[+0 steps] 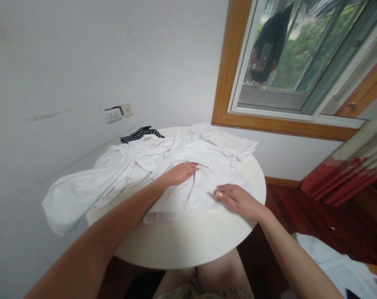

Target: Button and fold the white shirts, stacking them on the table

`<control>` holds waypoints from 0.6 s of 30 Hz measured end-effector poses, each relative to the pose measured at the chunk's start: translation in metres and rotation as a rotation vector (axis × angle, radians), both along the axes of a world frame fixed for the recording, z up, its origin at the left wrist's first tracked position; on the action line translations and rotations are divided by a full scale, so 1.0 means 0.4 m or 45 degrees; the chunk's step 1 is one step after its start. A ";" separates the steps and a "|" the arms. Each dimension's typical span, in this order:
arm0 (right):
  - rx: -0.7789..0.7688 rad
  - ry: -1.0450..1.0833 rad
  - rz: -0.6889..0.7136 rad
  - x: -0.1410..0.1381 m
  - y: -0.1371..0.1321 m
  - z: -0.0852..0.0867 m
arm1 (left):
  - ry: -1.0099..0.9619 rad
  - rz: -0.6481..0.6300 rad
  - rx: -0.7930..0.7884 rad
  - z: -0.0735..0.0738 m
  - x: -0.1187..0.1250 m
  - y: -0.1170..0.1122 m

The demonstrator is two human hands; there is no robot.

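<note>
A white shirt (203, 187) lies spread on a round white table (188, 245), its hem toward me and several creases running through it. My left hand (180, 173) lies flat on the middle of the shirt, fingers stretched out to the right. Beside the shirt's right part, my right hand (234, 198) rests on the fabric with its fingers loosely bent and slightly apart. One white sleeve (73, 199) reaches left and hangs over the table's edge. More white cloth (234, 143) is bunched at the back right.
A black striped cloth (141, 133) lies at the table's back edge, under a wall socket (113, 115). A wood-framed window (288, 124) is at the right, near a red and white curtain (346, 178). White papers or cloth (334, 261) lie at the lower right.
</note>
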State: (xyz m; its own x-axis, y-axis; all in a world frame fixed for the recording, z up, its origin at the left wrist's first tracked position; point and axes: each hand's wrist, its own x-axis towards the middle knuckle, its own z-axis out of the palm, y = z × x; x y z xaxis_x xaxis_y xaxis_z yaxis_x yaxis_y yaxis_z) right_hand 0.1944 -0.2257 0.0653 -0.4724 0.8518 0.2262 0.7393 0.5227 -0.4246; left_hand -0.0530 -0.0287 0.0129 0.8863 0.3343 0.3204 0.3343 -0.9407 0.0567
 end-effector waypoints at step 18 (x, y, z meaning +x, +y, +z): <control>-0.049 -0.171 -0.959 0.191 0.013 -0.093 | 0.031 0.944 -0.010 0.049 -0.299 -0.438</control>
State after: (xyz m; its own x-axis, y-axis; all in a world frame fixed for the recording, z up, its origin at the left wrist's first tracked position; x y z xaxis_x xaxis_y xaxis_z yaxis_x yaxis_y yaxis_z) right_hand 0.2707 -0.2206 0.0279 0.2174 0.9609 0.1713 0.9367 -0.1560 -0.3134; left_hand -0.1727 -0.2040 0.0326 0.4341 0.8500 0.2986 0.8829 -0.4672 0.0466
